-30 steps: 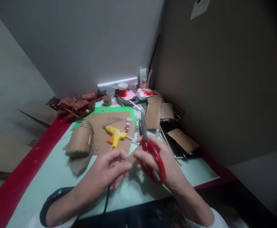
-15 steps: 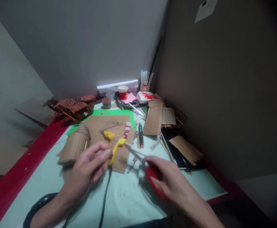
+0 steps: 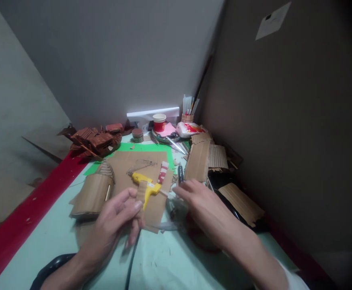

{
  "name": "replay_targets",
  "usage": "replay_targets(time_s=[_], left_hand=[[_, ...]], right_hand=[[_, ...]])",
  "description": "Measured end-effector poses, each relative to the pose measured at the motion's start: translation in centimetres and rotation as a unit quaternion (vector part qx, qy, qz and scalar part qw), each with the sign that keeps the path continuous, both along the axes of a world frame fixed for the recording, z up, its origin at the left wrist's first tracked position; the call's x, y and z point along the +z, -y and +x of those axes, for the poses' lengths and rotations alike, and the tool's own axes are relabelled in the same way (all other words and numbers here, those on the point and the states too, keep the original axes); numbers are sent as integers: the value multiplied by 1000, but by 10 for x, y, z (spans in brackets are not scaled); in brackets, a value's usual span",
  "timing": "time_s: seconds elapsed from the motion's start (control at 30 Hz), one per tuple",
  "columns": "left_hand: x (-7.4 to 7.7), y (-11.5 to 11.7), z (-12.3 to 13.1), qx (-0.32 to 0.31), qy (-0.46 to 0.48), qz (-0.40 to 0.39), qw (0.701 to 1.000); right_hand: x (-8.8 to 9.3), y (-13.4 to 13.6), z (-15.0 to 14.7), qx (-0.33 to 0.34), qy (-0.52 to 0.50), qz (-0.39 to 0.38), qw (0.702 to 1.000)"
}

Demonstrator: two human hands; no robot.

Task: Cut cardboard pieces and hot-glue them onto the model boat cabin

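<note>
My left hand (image 3: 120, 217) pinches a small piece of cardboard (image 3: 141, 192) between thumb and fingers. Just behind it, a yellow glue gun (image 3: 149, 189) with a red-and-white wrapped end lies on a cardboard sheet (image 3: 127, 157); its black cord runs toward me. My right hand (image 3: 204, 205) is over the table right of the glue gun, fingers stretched forward near a black marker (image 3: 180, 174). Its fingertips are slightly blurred, with nothing visible in them. Under this hand lie scissors (image 3: 171, 226), their red handles mostly in shadow and partly hidden.
A curved cardboard model (image 3: 94, 193) stands at left, with reddish-brown cardboard pieces (image 3: 95, 139) behind. Farther back are a paper cup (image 3: 159, 123), a jar (image 3: 137, 135) and a stick holder (image 3: 187, 117). Cardboard pieces (image 3: 198, 159) and a loose scrap (image 3: 240, 203) lie at right.
My right hand has come off the scissors, which now lie lower on the table, and has moved forward toward the marker. My left hand still pinches the cardboard piece. The view has shifted slightly.
</note>
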State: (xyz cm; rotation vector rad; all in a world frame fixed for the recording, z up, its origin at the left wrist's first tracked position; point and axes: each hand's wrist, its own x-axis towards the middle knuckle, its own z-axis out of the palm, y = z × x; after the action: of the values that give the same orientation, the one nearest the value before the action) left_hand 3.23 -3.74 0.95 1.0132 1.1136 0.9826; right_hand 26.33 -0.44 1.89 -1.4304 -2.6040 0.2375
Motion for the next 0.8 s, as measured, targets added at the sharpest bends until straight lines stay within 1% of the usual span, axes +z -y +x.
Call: replay_targets(time_s=[0.03,0.1,0.17,0.23,0.3,0.4,0.53,0.67,0.8], left_hand=[[0,0,0,-8,4,-2,1000],[0,-2,1,-17,18,-2,1000],[1,-4,1,-22,30,-3,999],[2,-6,0,-15,38,4,999],[4,-6,-1,9,44,8,999],[7,-4,-5,42,50,13,998],[8,-1,-9,46,62,17,997],[8,-1,-9,54,81,18,995],[8,-2,-8,68,66,7,995]], right_hand=[[3,-13,-6,17,2,7,1000],[2,-39,-15,61,8,18,998],[-5,-59,-22,94,17,29,995],[-13,-71,-25,120,21,37,992],[-17,-76,-24,135,22,44,990],[-18,-75,-20,138,18,50,989],[-18,-73,-17,134,3,50,990],[-23,-76,-13,130,-20,45,990],[-20,-79,-6,104,-97,27,989]])
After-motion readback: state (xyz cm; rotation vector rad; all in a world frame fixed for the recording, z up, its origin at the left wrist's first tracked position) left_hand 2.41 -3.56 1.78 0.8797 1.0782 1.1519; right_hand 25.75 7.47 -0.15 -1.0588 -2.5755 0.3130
